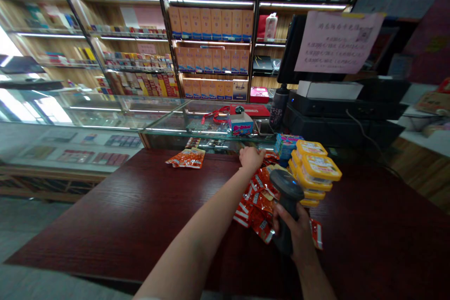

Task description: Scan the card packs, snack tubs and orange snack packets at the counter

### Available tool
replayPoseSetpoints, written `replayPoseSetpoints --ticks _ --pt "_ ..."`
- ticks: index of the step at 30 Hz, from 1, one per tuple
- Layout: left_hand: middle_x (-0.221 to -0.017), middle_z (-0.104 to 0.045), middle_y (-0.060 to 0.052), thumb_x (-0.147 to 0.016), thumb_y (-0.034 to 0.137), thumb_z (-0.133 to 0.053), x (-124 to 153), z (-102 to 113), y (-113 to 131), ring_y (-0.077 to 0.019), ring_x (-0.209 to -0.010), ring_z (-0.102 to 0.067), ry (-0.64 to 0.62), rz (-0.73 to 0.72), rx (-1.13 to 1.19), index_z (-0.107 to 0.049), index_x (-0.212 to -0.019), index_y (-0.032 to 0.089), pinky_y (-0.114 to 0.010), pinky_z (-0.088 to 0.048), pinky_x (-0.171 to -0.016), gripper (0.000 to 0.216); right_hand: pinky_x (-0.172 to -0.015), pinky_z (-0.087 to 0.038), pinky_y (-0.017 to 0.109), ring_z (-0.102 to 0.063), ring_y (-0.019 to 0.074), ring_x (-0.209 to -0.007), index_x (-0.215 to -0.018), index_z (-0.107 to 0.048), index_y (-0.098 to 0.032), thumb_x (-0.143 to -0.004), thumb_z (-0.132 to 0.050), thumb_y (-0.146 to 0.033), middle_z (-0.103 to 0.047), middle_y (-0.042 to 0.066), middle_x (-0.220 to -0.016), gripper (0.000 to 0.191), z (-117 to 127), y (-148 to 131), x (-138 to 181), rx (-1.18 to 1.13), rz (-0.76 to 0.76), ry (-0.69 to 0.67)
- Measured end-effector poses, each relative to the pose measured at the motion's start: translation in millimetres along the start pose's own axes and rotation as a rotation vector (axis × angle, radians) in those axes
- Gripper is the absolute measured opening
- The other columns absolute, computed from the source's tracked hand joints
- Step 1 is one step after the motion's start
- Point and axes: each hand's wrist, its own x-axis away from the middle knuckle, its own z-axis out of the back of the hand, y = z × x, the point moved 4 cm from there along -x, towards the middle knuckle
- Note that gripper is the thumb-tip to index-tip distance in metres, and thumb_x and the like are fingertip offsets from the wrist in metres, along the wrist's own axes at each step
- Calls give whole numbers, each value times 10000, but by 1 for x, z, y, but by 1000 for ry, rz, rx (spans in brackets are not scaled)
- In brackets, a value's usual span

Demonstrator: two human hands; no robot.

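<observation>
A dark handheld barcode scanner (287,187) is in my right hand (298,232), fingers wrapped round its handle and its head tilted over a pile of shiny red-orange snack packets (260,199). My left hand (251,157) reaches to the far end of this pile, near the counter's glass edge. Its fingers look curled, and what they hold, if anything, is hidden. Right of the pile stand stacked yellow-lidded plastic tubs (316,168). One separate orange packet (188,158) lies to the left on the dark wooden counter (140,206).
Behind the tubs sit small blue-and-pink boxes (286,144). An open blue-pink carton (241,124) rests on the glass display case (172,122). At right, a monitor (290,51) with a pink paper notice stands by black machines (344,119). Stocked shelves (211,42) line the back wall.
</observation>
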Motion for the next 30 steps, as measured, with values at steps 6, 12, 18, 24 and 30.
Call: replayPoseSetpoints --ticks 6,12,18,24,30 --pt "-596 -631 -80 -621 294 -692 -5 -5 -6 -252 -763 -640 -22 128 263 -636 -514 174 -299 -435 -687 171 -361 -376 185 -454 70 -368 -941 -583 -174 -713 -742 -425 -575 -58 -542 374 2 2 0 -3 14 -12" --pt "-445 -466 40 -662 230 -632 14 0 -34 -113 -451 -530 -38 237 954 -455 -528 182 -224 -420 -500 227 -358 -386 191 -465 74 -386 -974 -586 -188 -717 -738 -421 -577 -55 -591 379 1 3 3 -18 7 -47" --pt "-510 -503 53 -568 244 -733 53 29 -88 -83 -484 -527 86 169 1121 -476 -567 166 -205 -450 -514 268 -351 -390 197 -458 72 -368 -967 -588 -189 -708 -747 -402 -576 -54 -595 370 -7 5 7 -29 -26 -145" --pt "-542 -552 33 -563 240 -732 75 32 -126 -80 -507 -507 177 84 924 -486 -538 161 -186 -390 -497 259 -345 -390 193 -493 86 -380 -905 -557 -178 -674 -774 -408 -588 -52 -581 391 -22 4 13 35 -83 -226" --pt "-614 -586 21 -605 254 -684 79 25 -134 -114 -600 -565 174 44 950 -458 -569 173 -214 -434 -569 243 -346 -366 192 -471 85 -356 -818 -536 -180 -709 -749 -404 -582 -48 -506 328 -32 11 12 125 -26 -304"
